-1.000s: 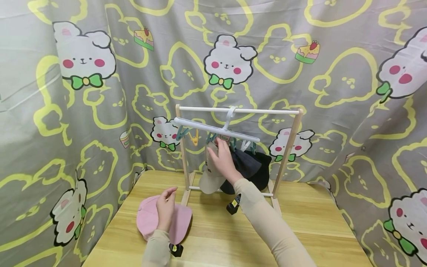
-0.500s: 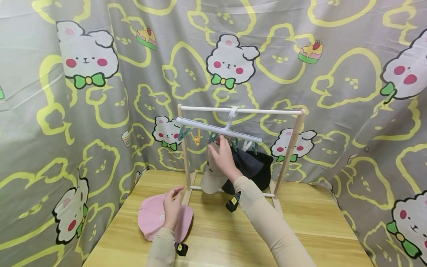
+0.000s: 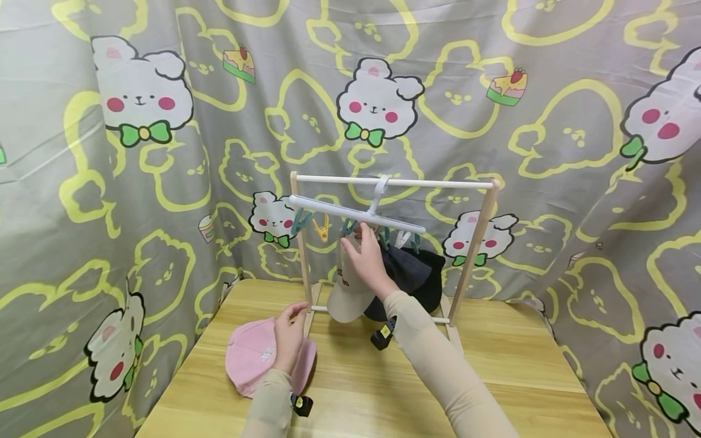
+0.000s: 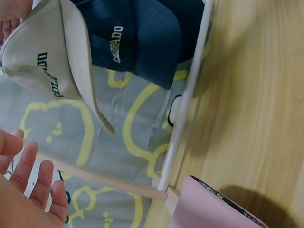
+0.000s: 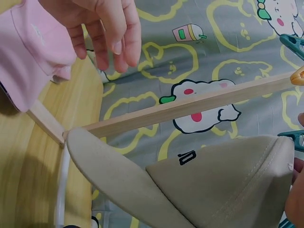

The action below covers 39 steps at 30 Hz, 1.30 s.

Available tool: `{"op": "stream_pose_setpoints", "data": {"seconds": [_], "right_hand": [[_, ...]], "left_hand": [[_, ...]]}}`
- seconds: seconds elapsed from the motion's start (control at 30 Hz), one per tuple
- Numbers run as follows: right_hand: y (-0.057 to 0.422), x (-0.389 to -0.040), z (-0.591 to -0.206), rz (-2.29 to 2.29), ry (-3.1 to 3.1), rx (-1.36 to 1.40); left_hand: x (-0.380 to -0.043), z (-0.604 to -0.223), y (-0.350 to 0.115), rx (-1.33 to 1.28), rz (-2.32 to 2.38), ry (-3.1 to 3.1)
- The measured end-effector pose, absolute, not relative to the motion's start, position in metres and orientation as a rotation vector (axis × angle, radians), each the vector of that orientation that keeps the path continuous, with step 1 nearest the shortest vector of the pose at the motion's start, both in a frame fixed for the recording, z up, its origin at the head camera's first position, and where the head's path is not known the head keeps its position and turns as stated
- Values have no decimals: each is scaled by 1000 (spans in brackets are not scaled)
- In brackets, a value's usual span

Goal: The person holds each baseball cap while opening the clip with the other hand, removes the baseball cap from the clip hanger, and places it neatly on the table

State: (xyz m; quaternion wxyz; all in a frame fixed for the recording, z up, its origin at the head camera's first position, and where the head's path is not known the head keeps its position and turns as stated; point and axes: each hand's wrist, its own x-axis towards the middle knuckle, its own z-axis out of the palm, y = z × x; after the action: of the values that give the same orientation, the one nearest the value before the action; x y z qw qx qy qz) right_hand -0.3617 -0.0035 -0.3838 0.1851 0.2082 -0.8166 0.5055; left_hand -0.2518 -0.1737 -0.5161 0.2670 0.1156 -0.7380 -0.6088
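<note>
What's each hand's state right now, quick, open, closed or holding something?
Left hand: open, holding nothing, near the pink cap.
Right hand: at the beige cap; fingertips partly hidden, so grip can't be told.

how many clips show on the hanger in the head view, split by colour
teal clips: 4
yellow clip: 1
white clip: 1
total visible: 6
</note>
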Motion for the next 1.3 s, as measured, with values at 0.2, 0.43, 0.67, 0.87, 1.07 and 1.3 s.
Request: {"op": "stream_pose_setpoints", "data": {"seconds": [0.2,0.43,0.67,0.87,1.07,1.3], "right_hand": [[-1,-360,-385,1438,-2292,614],[1,-361,-386,1428,-2296,626],[3,-360,-385,1431,-2285,633],[3,-361,-385,1388,-2278,632],[5,-360,-387,1365,-2266,636],[7,-358,-386,1372,-2266,639]], "left_hand": [[-255,-512,-169,265,-1674,-2014],[-262,-503,-166,222,-1685,-2007],[-268,-494,-164,208,-1687,-1989],[-272,-486,-163,195,-1673,-2006],[-279,-482,-167,158,-1646,-2030],[-282,-469,-167,64,-1678,-2067]]}}
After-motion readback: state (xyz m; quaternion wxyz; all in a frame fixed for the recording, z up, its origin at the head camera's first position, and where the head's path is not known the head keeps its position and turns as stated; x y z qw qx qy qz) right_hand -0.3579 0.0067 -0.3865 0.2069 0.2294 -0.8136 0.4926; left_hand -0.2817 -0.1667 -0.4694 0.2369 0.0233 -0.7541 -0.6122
